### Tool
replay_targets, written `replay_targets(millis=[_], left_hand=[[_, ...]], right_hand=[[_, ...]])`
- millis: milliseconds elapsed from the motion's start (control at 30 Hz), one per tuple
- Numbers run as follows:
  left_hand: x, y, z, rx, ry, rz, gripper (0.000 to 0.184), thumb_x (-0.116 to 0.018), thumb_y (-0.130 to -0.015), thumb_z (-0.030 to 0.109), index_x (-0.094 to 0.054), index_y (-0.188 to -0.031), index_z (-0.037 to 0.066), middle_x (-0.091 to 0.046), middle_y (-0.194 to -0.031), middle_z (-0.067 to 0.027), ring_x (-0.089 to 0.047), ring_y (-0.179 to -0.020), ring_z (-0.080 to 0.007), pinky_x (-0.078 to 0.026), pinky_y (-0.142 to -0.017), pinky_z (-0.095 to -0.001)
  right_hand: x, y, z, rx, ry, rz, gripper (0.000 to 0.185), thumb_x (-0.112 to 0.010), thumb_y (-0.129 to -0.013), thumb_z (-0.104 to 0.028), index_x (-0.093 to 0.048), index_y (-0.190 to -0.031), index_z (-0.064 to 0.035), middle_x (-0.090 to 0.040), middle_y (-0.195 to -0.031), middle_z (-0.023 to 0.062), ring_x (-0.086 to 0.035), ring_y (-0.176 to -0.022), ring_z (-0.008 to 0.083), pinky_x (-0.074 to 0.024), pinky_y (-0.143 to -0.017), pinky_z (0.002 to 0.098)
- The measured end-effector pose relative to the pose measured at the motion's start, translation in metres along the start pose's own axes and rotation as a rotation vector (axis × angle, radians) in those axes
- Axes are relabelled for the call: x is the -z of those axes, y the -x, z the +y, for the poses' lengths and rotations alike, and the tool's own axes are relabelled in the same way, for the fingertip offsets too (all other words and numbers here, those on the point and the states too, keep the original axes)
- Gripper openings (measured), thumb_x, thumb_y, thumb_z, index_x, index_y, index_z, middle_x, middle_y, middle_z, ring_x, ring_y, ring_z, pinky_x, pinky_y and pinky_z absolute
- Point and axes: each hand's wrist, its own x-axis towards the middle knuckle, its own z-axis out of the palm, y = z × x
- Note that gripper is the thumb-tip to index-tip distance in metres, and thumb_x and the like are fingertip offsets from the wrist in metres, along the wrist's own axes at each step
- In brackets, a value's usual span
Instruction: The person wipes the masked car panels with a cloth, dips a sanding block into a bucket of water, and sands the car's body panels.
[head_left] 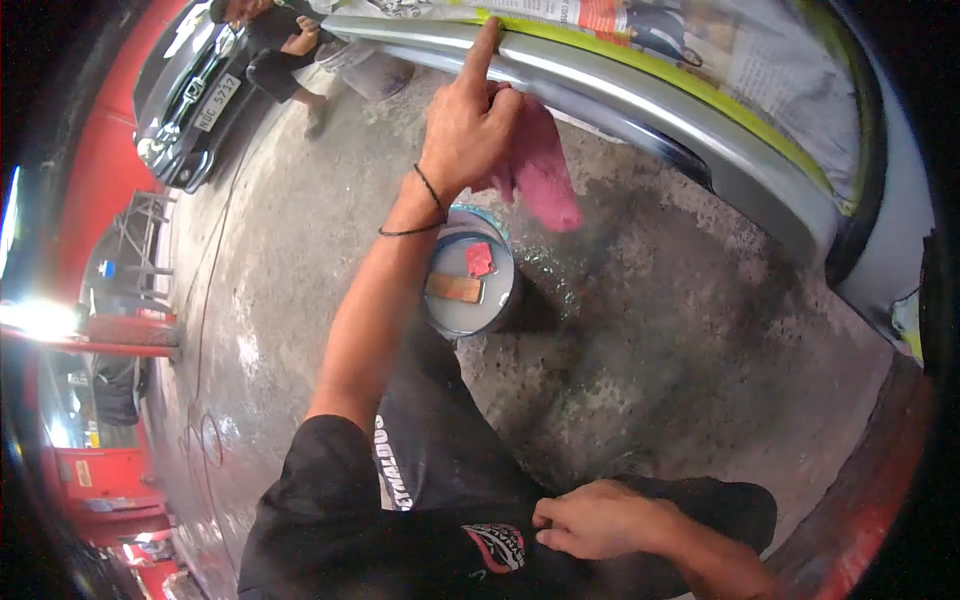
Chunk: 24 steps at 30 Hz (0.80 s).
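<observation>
My left hand (465,125), with a thin dark bracelet at the wrist, reaches up to a silver-grey car body panel (600,85). Its index finger points out and touches or nearly touches the yellow-green masking tape (690,85) along the panel's edge. A pink cloth (540,165) hangs from the same hand, held under the thumb and curled fingers. Below stands a bucket (470,325) of cloudy liquid, with a wooden block (455,289) and a small red piece (480,259) in it. My right hand (605,520) lies at my lap, fingers curled, nothing visible in them.
Newspaper (770,90) covers the area beyond the tape. Another person (285,45) crouches at the upper left beside a pale bucket (370,70) and a dark car (195,95). A hose or cable (215,220) runs over the wet concrete floor (290,270).
</observation>
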Motion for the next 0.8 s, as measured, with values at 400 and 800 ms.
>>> replay_targets(millis=[400, 800], left_hand=[[-0.014, -0.002, 0.016, 0.059, -0.109, 0.121, 0.078, -0.062, -0.092, 0.020, -0.031, -0.162, 0.007, -0.076, -0.080, -0.0204, -0.073, -0.073, -0.0460, -0.059, -0.074, -0.0548], [-0.008, 0.010, 0.029, 0.188, -0.146, 0.106, 0.094, -0.065, -0.092, 0.021, -0.014, -0.168, 0.003, -0.077, -0.086, -0.0215, -0.077, -0.080, -0.0412, -0.061, -0.078, -0.0487]], right_hand=[[-0.001, 0.006, 0.004, 0.053, 0.031, -0.010, 0.038, -0.062, -0.104, -0.037, -0.067, -0.122, -0.0049, -0.076, -0.100, 0.0232, -0.072, -0.100, 0.0462, -0.0558, -0.088, 0.0576], [0.015, 0.018, -0.008, 0.030, 0.164, -0.083, 0.042, -0.062, -0.104, -0.042, -0.069, -0.123, -0.0054, -0.077, -0.101, 0.0221, -0.074, -0.100, 0.0438, -0.0569, -0.088, 0.0542]])
